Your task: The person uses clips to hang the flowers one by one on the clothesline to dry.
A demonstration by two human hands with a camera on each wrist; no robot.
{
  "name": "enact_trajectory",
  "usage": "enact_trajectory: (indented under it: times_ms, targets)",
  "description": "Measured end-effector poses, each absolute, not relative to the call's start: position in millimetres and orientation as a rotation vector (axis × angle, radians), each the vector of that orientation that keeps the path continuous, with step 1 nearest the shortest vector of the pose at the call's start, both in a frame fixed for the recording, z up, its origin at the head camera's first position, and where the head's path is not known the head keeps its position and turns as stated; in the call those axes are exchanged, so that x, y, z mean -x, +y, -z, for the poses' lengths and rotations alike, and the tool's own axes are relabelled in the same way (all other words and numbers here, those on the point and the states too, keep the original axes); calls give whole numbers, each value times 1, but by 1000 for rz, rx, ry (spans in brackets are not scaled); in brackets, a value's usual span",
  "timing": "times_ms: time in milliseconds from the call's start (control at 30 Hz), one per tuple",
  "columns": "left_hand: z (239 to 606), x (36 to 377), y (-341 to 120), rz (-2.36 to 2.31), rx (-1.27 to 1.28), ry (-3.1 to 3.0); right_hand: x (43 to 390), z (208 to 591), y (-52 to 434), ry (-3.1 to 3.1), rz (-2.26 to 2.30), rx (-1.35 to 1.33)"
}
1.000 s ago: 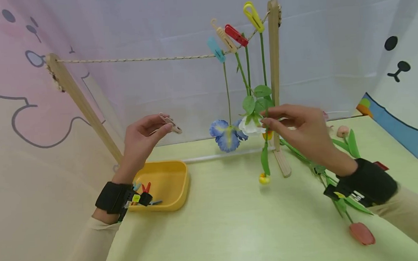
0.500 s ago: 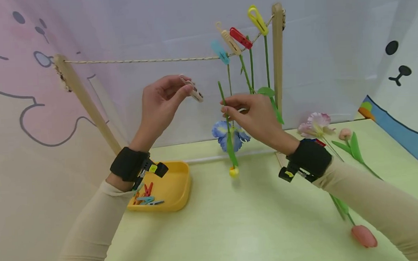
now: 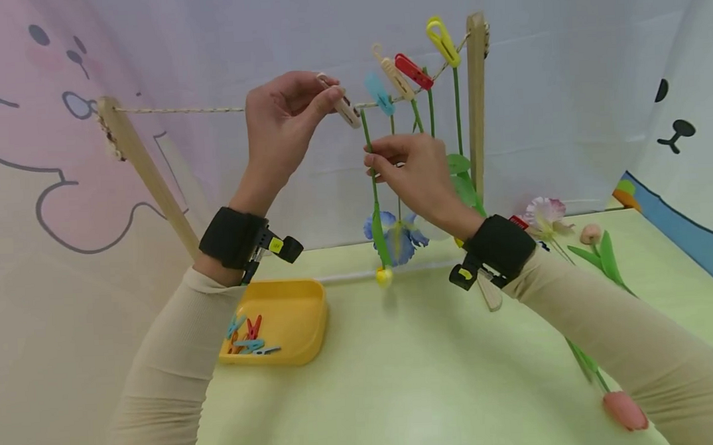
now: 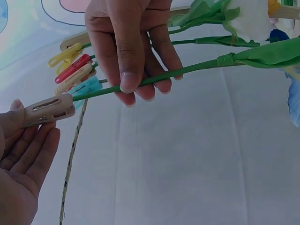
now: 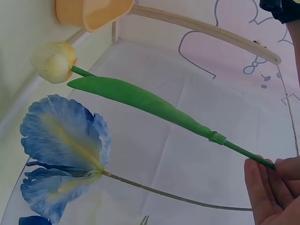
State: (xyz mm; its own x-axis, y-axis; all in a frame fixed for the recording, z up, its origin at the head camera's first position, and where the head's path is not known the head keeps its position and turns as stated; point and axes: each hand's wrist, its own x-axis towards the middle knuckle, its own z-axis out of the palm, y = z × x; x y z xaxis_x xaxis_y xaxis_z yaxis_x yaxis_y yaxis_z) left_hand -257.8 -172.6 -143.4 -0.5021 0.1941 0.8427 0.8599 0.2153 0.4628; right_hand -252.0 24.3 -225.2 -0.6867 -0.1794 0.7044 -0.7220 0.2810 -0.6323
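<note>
My left hand (image 3: 289, 119) pinches a beige clothespin (image 3: 347, 110) right at the rope (image 3: 178, 111). In the left wrist view the clothespin's tip (image 4: 65, 104) meets the end of a green stem (image 4: 159, 79). That stem belongs to a yellow tulip (image 5: 54, 63), which hangs bloom down, its stem pinched between thumb and fingers of my right hand (image 3: 416, 170). Beside it a blue iris (image 3: 400, 237) hangs from a light blue clothespin (image 3: 378, 92). Beige (image 3: 394, 71), red (image 3: 413, 70) and yellow (image 3: 443, 43) clothespins farther right hold more stems on the rope.
Wooden posts carry the rope at left (image 3: 145, 168) and right (image 3: 477, 104). A yellow tray (image 3: 303, 318) with several clothespins (image 3: 250, 336) stands at the left. On the right of the table lie a pink tulip (image 3: 625, 410) and a pale pink flower (image 3: 544, 214).
Both hands have risen to the rope. The right hand has brought the yellow tulip leftward from beside the white flower, and the left hand has carried the clothespin up and right.
</note>
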Motion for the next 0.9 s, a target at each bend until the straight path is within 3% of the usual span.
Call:
enact_trajectory:
  times_ms: [900]
  targets:
    - [127,277,-159,1453,828,-2009,263,208,16,-2140,-1393,-663]
